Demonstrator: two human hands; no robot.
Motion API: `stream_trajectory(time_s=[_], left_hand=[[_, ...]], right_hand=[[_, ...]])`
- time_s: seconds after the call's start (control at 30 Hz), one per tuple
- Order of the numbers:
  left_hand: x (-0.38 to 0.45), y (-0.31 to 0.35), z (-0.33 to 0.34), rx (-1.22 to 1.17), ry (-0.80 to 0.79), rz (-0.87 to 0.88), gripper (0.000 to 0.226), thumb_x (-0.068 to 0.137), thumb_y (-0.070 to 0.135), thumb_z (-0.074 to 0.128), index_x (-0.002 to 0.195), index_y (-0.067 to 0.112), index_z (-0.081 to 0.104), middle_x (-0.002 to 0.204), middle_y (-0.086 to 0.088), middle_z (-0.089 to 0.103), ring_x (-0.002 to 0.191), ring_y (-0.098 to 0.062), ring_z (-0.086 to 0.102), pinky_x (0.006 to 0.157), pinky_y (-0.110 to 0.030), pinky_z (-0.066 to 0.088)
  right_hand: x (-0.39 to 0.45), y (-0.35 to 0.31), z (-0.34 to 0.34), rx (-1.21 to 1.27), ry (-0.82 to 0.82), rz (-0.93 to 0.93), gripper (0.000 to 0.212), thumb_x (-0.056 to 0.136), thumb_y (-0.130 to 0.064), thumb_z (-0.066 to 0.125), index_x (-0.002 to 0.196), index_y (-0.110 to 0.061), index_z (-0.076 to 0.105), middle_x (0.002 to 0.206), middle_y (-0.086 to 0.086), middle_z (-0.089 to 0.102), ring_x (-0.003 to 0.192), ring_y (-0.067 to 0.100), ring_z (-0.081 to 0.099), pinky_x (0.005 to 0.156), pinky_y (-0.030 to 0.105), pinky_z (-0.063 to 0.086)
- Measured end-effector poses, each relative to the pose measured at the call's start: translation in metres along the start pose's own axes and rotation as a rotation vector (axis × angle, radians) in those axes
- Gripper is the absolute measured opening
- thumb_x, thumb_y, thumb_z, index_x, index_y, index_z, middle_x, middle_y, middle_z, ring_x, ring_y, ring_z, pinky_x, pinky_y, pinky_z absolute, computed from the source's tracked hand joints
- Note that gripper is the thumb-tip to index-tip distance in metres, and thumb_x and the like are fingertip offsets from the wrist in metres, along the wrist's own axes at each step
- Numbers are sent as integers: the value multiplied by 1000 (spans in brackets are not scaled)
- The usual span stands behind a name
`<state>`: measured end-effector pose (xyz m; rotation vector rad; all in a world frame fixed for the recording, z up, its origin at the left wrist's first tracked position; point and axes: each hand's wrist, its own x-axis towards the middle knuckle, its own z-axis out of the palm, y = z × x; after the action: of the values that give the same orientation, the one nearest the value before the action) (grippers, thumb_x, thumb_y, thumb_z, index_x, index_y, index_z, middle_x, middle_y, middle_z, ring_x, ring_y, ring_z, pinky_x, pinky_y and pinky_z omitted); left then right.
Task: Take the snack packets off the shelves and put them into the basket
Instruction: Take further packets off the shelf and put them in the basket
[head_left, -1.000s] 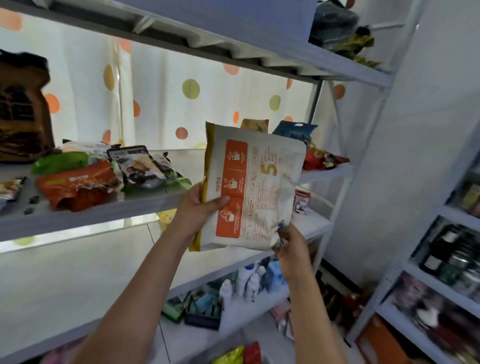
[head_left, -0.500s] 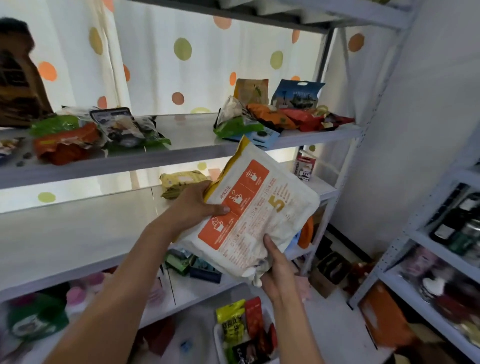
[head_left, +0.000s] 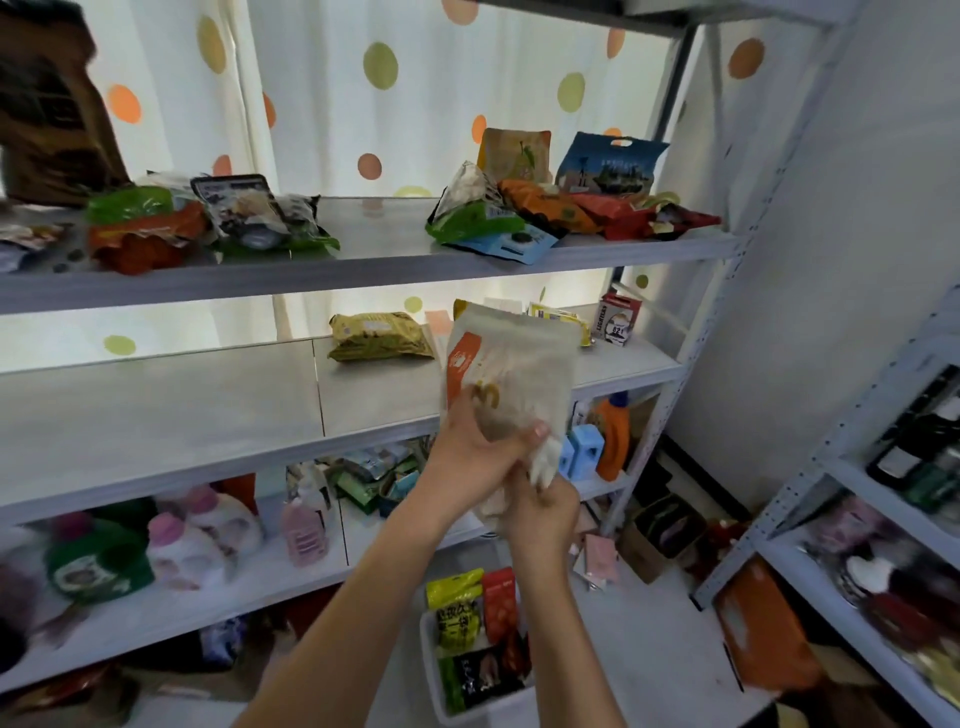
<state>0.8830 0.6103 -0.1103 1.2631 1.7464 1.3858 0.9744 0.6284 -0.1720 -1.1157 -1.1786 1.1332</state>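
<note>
Both my hands hold a large white packet with an orange panel (head_left: 514, 374) upright in front of the middle shelf. My left hand (head_left: 478, 457) grips its lower part, thumb across the front. My right hand (head_left: 540, 514) grips its bottom corner from below. The white basket (head_left: 434, 670) stands on the floor straight beneath, holding yellow-green, red and dark packets. Snack packets lie on the upper shelf: a pile at the right (head_left: 545, 208) and another at the left (head_left: 208, 223). A yellow packet (head_left: 382, 338) lies on the middle shelf.
The grey shelf unit (head_left: 363, 260) runs across the view, with bottles and soft toys on its lower boards. A second shelf unit (head_left: 857, 467) with bottles stands at the right. An orange bag (head_left: 763, 634) leans against it on the floor.
The white packet has come down from the upper shelf level and turned upright. My hands have closed together at its lower end, and the view has tilted down onto the basket.
</note>
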Motion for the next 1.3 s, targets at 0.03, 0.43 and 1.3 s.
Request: stream_trajectory(time_s=[0.03, 0.43, 1.3], left_hand=[[-3, 2, 5, -76, -11, -6, 94, 66, 61, 78, 141, 37, 27, 133, 15, 45, 121, -7, 47, 95, -25, 41], [-20, -18, 27, -516, 252, -87, 16, 95, 16, 60, 106, 26, 64, 110, -1, 71, 100, -17, 67, 88, -35, 53], [-19, -111, -37, -766, 296, -293, 32, 95, 3, 55, 125, 10, 49, 113, -9, 68, 104, -30, 65, 79, -42, 57]], right_hand=[[-4, 5, -1, -153, 6, -85, 16, 92, -11, 63, 77, -16, 66, 67, -3, 66, 62, 10, 62, 58, 24, 41], [0, 24, -35, -667, -84, -598, 63, 74, -19, 79, 134, -19, 60, 135, 2, 62, 123, 21, 58, 97, 39, 52], [2, 38, -58, 642, -116, 415, 46, 85, 2, 63, 131, -3, 58, 117, 17, 70, 100, 33, 70, 83, 51, 58]])
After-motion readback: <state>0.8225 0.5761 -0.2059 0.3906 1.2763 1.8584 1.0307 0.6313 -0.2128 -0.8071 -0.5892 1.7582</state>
